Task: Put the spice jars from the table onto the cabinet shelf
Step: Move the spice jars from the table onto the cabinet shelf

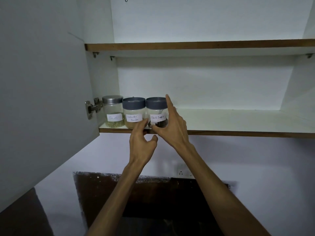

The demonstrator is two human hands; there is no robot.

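Resting against the Black Pepper jar [157,112], the fingers [169,103] of the right hand [172,128] spread wide along its right side, thumb low at its base; whether they grip it cannot be told. The left hand [142,143] is loosely curled, holding nothing, fingertips between this jar and the Coriander Powder jar [134,113]. The Fennel jar [113,111] stands leftmost. All three sit upright near the front edge of the lower cabinet shelf [238,120]. Judged best: nudge gently, label forward, jars aligned, clear of the edge
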